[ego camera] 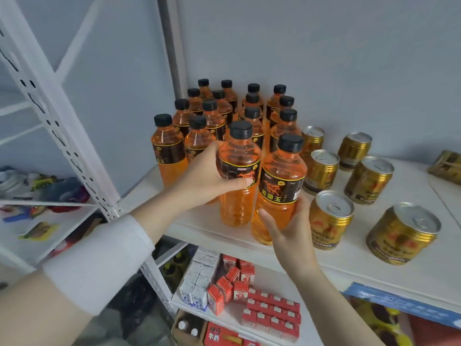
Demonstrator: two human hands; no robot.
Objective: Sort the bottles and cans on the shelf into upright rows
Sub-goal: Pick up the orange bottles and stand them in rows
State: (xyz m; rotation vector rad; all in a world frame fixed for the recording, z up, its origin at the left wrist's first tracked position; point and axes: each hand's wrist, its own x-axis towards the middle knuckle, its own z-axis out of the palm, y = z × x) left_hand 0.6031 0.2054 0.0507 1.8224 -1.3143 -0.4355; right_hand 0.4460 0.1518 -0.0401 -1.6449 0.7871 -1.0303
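Observation:
Several orange drink bottles with black caps stand upright in rows at the back left of the white shelf (361,265). My left hand (209,176) grips one front bottle (239,156) around its dark label. My right hand (287,228) wraps around the lower body of the bottle beside it (282,171), near the shelf's front edge. Both bottles stand upright, side by side. Several gold cans stand upright to the right, the nearest one (329,221) close to my right hand.
A gold package (446,168) lies at the far right of the shelf. White perforated uprights (62,126) frame the left side. Red and white cartons (249,293) fill the shelf below. Toys and packets lie on the left shelf unit (40,221).

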